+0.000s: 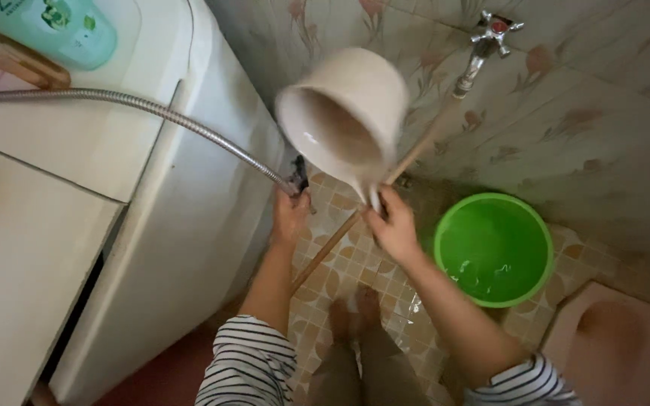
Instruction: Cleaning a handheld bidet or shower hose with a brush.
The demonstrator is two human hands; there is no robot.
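Observation:
My left hand (290, 216) grips the dark spray head at the end of a flexible metal hose (152, 109), low beside the white washing machine (137, 195). My right hand (394, 225) holds the handle of a beige plastic dipper (344, 116), raised and tilted so that its wet inside faces me. A long wooden stick (415, 154) crosses behind the dipper; whether my right hand also touches it I cannot tell. Both striped sleeves show at the bottom.
A green bucket (445, 225) with some water stands on the tiled floor to the right. A chrome wall tap (487, 37) sits above it. A pink squat toilet (611, 338) lies at lower right. Bottles (62, 26) rest on the machine top.

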